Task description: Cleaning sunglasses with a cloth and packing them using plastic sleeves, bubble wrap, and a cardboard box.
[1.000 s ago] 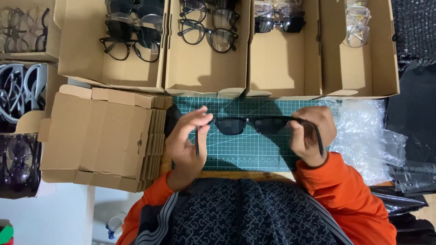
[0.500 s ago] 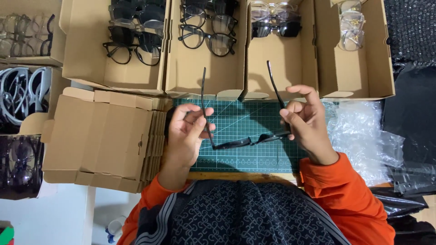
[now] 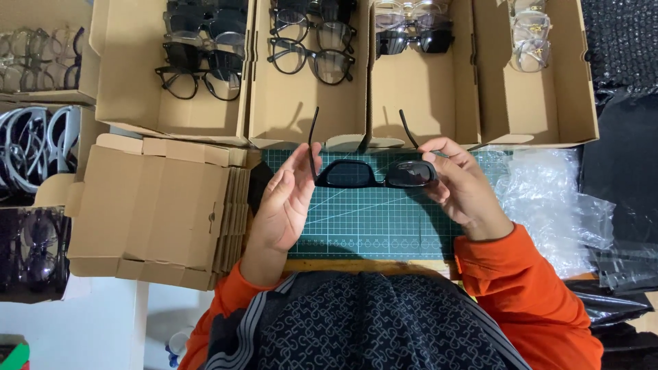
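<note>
Green and gridded, a cutting mat (image 3: 370, 219) covered the middle of the worktop, and both hands worked above it. Between them sat a pair of black sunglasses (image 3: 375, 173) with dark lenses, held level over the mat's far half, both temple arms swung out and pointing away toward the boxes. The left hand (image 3: 286, 202) stood palm inward with its fingers loosely extended, the fingertips resting against the left hinge and temple. The right hand (image 3: 458, 183) curled around the right lens end, thumb and fingers pinching the frame at its corner. Orange sleeves (image 3: 510, 288) ran back from both wrists to a dark patterned top.

Just left of the left hand lay a stack of flat, unfolded cardboard boxes (image 3: 154, 209), touching the mat's edge. To the right of the right hand, crumpled clear plastic bags (image 3: 548, 205) spread over the table, with black bubble wrap (image 3: 620, 48) beyond them. Along the far side stood a row of open cardboard trays (image 3: 425, 103), side by side, each holding spectacles at its far end: black frames (image 3: 199, 68) in the leftmost, black round frames (image 3: 312, 58) in the next, a clear and a dark pair in the third, pale frames (image 3: 531, 41) in the last. At the far left, more boxes held further glasses (image 3: 34, 147), too crowded to tell apart.
</note>
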